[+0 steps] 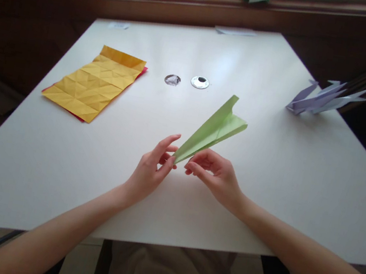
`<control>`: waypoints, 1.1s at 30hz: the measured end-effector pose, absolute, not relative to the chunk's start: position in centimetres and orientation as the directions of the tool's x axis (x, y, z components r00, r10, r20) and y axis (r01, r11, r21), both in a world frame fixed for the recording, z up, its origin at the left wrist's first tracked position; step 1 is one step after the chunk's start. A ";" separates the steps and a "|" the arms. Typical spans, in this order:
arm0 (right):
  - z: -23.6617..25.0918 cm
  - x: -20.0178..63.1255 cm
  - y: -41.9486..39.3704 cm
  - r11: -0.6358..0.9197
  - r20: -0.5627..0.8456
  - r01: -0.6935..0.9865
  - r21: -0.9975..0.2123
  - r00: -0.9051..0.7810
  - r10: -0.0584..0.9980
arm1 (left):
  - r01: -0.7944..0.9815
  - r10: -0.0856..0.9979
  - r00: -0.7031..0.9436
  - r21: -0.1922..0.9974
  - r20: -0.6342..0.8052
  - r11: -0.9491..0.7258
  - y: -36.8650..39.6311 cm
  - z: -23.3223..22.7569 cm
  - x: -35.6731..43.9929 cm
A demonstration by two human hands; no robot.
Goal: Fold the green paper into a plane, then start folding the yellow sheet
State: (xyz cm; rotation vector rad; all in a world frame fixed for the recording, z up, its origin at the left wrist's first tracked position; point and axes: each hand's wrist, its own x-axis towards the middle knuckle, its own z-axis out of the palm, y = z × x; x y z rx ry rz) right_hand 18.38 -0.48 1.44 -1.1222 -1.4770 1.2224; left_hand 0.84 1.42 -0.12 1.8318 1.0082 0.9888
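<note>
One green paper [209, 131] is being pinched at its tip by the left hand [151, 167], likely for steadiness, right hand [221, 177] curling loosely beside it, grip unclear.

Folded green paper [209, 130], matt and smooth; yellow paper sheet [90, 80], matt, roughened by creases; lilac folded paper [317, 100], matt; white tabletop [94, 159], smooth with a soft gloss; round fitting [197, 84], shiny and metallic in look.
</note>
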 end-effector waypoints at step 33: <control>3.7 23.5 3.3 0.659 0.592 0.729 -0.187 -0.451 0.668 | 0.412 0.701 0.566 0.587 0.434 -0.697 2.9 0.6 -1.0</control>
